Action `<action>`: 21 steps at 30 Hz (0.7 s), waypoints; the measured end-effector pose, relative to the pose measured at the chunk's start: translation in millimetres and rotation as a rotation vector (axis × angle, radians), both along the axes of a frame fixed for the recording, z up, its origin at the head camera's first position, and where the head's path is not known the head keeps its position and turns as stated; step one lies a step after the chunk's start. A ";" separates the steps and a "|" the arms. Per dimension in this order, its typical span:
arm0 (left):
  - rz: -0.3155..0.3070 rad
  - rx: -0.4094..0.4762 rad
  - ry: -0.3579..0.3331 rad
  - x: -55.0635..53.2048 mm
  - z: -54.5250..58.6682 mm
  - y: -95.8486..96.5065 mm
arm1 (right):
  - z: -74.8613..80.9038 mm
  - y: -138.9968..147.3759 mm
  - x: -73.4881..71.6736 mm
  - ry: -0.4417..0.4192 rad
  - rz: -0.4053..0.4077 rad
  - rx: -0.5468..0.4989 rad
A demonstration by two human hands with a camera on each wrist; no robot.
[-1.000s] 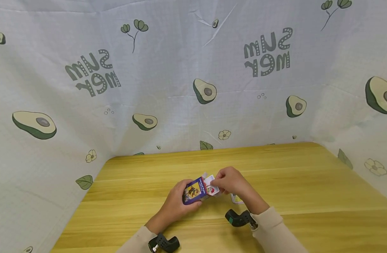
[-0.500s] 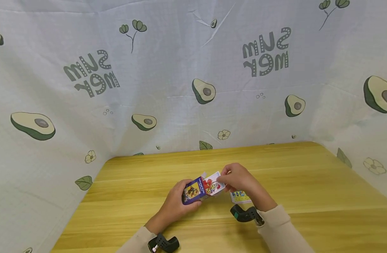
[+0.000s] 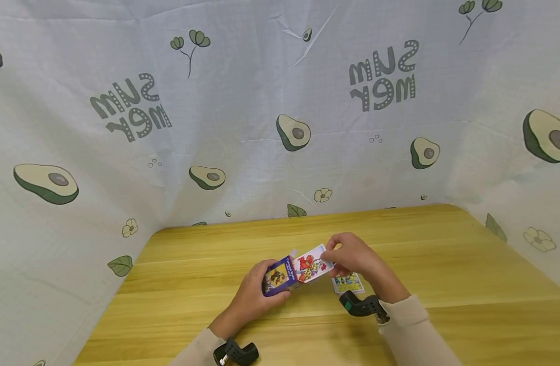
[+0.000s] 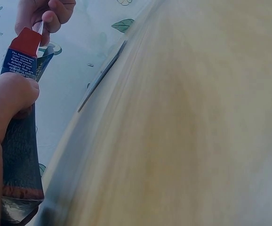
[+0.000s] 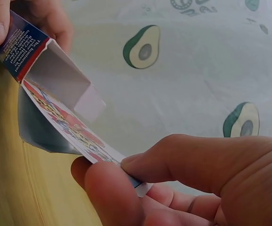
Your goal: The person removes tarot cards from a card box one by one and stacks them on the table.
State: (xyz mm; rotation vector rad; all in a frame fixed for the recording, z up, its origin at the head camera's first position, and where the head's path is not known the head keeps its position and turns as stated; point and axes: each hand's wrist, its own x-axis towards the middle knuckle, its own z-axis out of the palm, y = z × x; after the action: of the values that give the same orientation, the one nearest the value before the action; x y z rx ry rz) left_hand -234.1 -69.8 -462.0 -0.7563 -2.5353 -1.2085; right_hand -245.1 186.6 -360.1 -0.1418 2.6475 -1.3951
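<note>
My left hand [image 3: 248,296] grips a purple-blue tarot card box [image 3: 277,277], thumb along the near side and fingers behind. The box is tilted, its open end towards the right. From that end sticks a card [image 3: 310,265] with a red and yellow picture. The thumb and fingers of my right hand [image 3: 358,258] pinch the card's outer end; its inner end is hidden in the box. In the right wrist view, a white-lined flap [image 5: 90,103] stands beside the card, and the box interior looks hollow above it.
A small stack of cards [image 3: 351,283] lies face up on the wooden table [image 3: 206,264], below the right wrist. A white cloth [image 3: 252,168] with avocado prints hangs behind the table and along both sides.
My right hand has moved right and slightly away, sliding the card further out of the box. More of its picture shows, and more of the card stack is uncovered. The left hand stays put.
</note>
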 end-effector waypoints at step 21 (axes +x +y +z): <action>0.017 -0.005 0.024 0.2 -0.9 0.5 | 6.0 24.6 -1.4 0.006 0.029 -0.077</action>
State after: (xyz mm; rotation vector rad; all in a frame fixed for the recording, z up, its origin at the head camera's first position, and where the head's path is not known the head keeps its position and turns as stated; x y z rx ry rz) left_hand -233.9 -69.3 -462.9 -0.7444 -2.5214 -1.1812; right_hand -246.6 211.2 -354.2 -0.1916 2.5871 -1.4900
